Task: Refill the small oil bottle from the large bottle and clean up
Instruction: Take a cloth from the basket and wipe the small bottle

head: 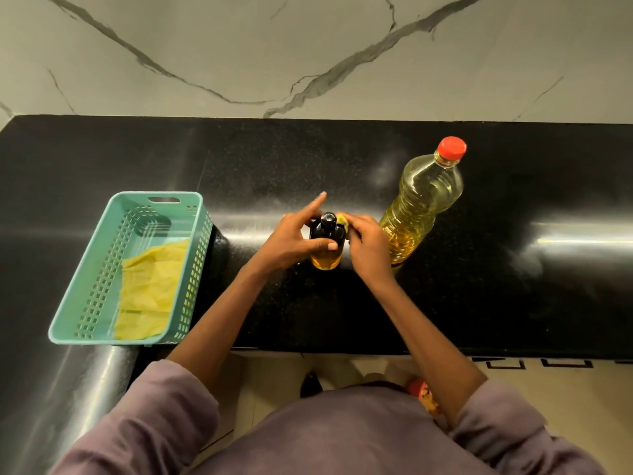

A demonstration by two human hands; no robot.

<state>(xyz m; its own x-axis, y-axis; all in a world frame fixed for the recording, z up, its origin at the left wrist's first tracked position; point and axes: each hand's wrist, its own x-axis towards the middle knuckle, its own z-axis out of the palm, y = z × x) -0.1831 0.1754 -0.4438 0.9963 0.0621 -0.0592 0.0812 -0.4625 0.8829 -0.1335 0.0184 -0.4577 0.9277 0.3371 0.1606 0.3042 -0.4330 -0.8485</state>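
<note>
The small oil bottle stands upright mid-counter, dark at the top with a black cap and golden oil at its base. My left hand grips its body, thumb across the front and index finger pointing away. My right hand pinches a small yellow cloth piece against the bottle's right shoulder. The large clear oil bottle with a red cap stands upright just to the right, close to my right hand.
A teal plastic basket sits at the left on the black counter, with a yellow cloth lying inside. A marble wall rises behind. The counter's front edge runs just below my forearms.
</note>
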